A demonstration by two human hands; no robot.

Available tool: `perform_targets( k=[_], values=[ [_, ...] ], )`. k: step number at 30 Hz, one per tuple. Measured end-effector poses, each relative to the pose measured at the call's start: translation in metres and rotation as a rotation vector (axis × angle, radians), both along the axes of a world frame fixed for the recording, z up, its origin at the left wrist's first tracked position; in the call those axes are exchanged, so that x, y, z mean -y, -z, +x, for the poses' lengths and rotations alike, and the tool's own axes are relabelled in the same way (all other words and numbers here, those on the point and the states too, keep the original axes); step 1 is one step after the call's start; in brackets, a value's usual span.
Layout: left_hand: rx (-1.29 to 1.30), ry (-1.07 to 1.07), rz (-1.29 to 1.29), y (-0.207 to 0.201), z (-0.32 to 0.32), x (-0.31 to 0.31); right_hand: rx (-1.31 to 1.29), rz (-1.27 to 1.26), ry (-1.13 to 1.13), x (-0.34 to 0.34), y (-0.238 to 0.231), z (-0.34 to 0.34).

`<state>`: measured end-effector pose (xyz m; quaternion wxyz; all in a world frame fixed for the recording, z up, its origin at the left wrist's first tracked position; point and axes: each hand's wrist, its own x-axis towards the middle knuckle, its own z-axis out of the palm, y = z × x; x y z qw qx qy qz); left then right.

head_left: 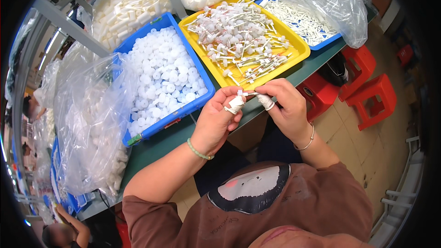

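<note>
Left hand (216, 118): fingertips pinching a small white part (244, 93).
Right hand (288, 104): pinching its right end.
Part's place: between both hands, by the yellow tray's (221, 77) near edge.
Blue tray (202, 99): left, full of white discs (161, 71).

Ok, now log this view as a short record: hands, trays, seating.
Left hand: pinching a small white part, white wrap on one digit
Right hand: pinching the part's right end, white wrap on thumb
Left blue tray: translucent white discs
Yellow tray: white-stemmed pieces
Right blue tray: slim white pins
Seating: red plastic stools
</note>
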<state>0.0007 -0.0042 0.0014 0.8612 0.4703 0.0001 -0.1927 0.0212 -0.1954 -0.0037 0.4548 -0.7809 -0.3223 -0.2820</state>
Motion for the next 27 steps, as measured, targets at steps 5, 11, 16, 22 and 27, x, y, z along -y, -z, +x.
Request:
perform_targets(
  k=[5,11,16,22,27],
  values=[
    [-0.037,0.011,-0.014,-0.004,0.000,0.001,-0.314,0.223,-0.088,-0.003,-0.001,-0.004],
    [-0.067,0.027,0.000,-0.002,0.000,-0.001,0.139,-0.022,-0.072,-0.003,-0.005,-0.001],
    [-0.023,0.073,-0.053,-0.003,0.001,-0.004,-0.197,0.133,-0.158,-0.005,-0.016,0.006],
    [-0.168,0.181,-0.137,-0.002,0.000,-0.004,-0.091,0.111,0.025,-0.018,-0.051,0.112],
    [-0.277,0.302,-0.430,0.009,0.005,-0.011,0.020,-0.160,0.133,-0.015,-0.055,0.143]
  ],
)
